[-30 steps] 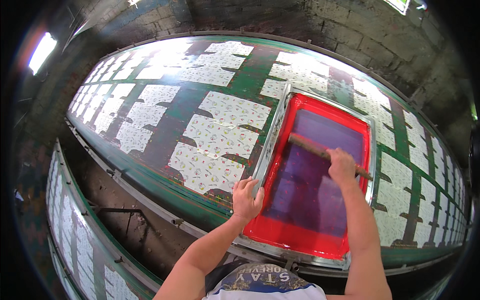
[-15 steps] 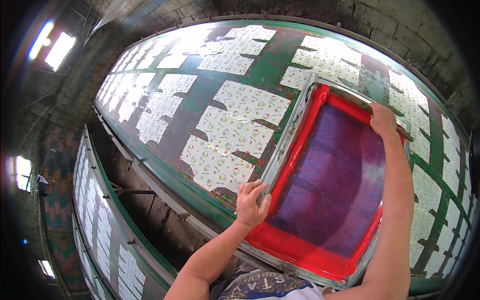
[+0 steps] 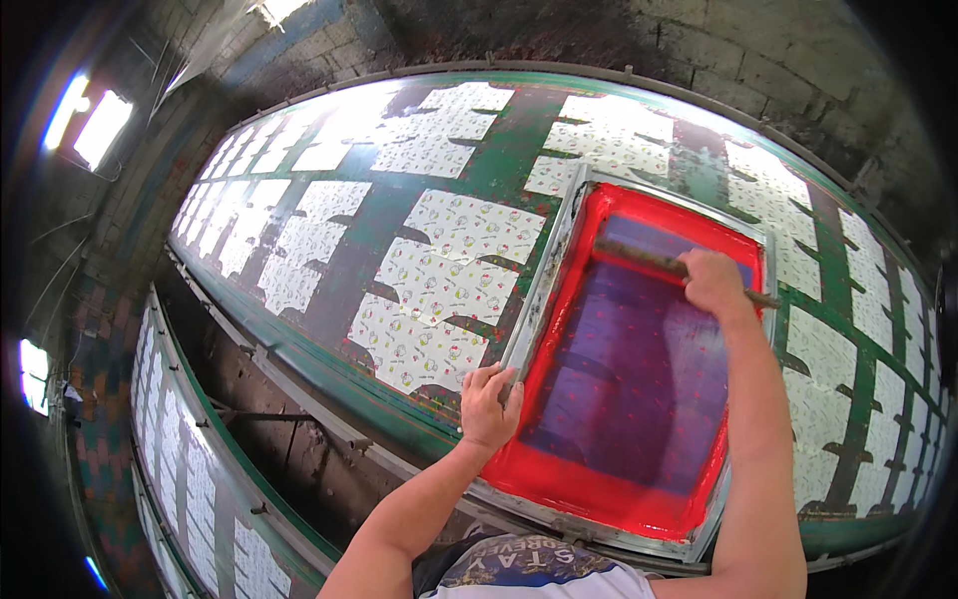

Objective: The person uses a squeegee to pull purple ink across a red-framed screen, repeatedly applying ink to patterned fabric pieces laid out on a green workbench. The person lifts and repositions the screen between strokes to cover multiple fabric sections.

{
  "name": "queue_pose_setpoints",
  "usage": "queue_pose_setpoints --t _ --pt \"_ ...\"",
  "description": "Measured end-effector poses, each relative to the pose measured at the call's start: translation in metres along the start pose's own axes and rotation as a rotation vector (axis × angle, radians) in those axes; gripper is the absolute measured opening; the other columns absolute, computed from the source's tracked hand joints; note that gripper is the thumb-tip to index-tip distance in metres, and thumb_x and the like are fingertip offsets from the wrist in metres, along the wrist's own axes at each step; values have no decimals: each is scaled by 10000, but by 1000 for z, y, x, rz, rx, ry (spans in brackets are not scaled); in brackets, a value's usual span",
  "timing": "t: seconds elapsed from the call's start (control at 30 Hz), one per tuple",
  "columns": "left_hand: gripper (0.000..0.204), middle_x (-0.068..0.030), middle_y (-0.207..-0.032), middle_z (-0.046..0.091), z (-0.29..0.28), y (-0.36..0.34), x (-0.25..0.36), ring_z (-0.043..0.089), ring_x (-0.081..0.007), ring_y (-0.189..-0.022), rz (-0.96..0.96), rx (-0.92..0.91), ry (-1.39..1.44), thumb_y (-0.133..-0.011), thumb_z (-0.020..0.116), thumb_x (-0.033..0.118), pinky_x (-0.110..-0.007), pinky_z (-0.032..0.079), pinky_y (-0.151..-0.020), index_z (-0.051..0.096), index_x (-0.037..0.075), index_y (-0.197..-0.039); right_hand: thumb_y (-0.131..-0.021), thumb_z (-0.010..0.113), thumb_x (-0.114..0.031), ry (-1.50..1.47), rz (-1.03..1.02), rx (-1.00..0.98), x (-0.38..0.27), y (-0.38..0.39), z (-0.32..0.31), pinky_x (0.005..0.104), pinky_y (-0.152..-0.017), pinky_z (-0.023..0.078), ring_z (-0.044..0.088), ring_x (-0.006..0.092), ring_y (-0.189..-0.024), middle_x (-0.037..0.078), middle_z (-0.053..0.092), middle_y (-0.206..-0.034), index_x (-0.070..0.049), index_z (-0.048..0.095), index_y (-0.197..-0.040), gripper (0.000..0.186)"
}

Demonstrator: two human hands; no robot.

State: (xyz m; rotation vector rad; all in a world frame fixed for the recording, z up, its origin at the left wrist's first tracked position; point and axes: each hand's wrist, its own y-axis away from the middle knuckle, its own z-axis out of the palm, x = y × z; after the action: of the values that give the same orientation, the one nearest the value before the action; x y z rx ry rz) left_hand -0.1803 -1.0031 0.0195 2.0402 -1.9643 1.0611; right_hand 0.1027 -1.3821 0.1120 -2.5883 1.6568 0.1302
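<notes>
My left hand grips the left rail of a metal-framed printing screen, fingers bent against it. My right hand is closed round a long, worn wooden squeegee, which lies crosswise over the far part of the screen. Thick red ink lines the inside of the frame around a translucent purple mesh. The screen rests on a long green print table, beside white pieces printed with small coloured figures; the surface right under it shows only faintly through the mesh.
A second green table with white pieces runs along the lower left, a dark gap with metal bars between. Metal rails edge the main table. Block walls and bright windows stand around.
The squeegee in my right hand went to the screen's far end by half a second ago and has since come slightly back toward me. My left hand stays on the frame. The view shifts slightly.
</notes>
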Motion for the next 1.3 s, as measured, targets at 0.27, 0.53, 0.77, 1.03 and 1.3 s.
queue_pose_setpoints --t 0.27,0.53,0.77,1.03,1.3 --pt "368 -231 -1292 715 1 6 -11 648 -396 -1246 19 -12 43 -998 769 271 -521 474 -1107 783 22 -1268 -867 731 -118 -58 3 -79 -113 144 -5 535 -935 610 762 390 -1059 143 779 -1092 -189 845 -1161 323" --pt "378 -247 -1297 722 3 8 -21 642 -402 -1264 35 18 137 -1010 750 303 -518 467 -1125 797 12 -1247 -833 693 -54 -119 24 -41 -232 289 3 518 -906 610 752 369 -1037 111 755 -1047 -172 834 -1157 372" --pt "380 -235 -1340 723 3 9 -21 623 -389 -1304 -17 -10 171 -974 768 279 -514 446 -1166 800 15 -1246 -759 700 45 -157 -33 30 -291 367 15 506 -947 587 718 383 -1085 126 759 -1092 -76 786 -1196 462" --pt "442 -225 -1358 723 8 11 -23 634 -380 -1314 1 -12 102 -855 805 181 -497 450 -1182 793 27 -1270 -709 799 50 -127 -146 -183 -289 408 13 512 -1155 506 594 399 -1336 144 605 -1477 -97 582 -1579 909" --pt "464 -193 -1376 737 16 11 -24 655 -352 -1336 -41 -3 29 -833 792 118 -475 446 -1211 792 39 -1290 -760 726 53 -504 -310 -69 -241 438 16 534 -1213 482 595 429 -1404 201 623 -1517 -80 646 -1509 765"
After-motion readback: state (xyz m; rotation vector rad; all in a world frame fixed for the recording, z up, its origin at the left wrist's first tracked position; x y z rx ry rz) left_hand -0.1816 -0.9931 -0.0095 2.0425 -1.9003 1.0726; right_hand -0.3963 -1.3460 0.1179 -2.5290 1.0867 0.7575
